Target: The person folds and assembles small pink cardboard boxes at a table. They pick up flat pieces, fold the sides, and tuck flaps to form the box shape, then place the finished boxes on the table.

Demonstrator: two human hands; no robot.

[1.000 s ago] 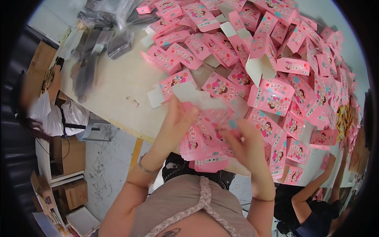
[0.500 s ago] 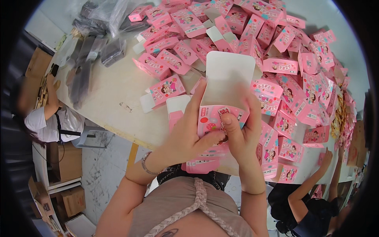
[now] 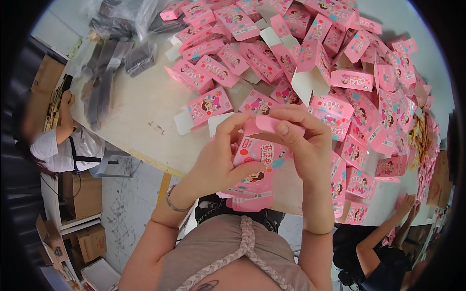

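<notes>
Pink carton [image 3: 257,165] is clamped between left hand [image 3: 216,162] and right hand [image 3: 301,145], fingers curled.

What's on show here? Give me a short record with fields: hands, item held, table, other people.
left hand: grips the side of a pink carton
right hand: fingers press on the carton's top flap
item held: small pink carton, held above the table edge
table: pale tabletop with a heap of pink cartons and dark plastic-wrapped packs
other people: one at far left, one at lower right
</notes>
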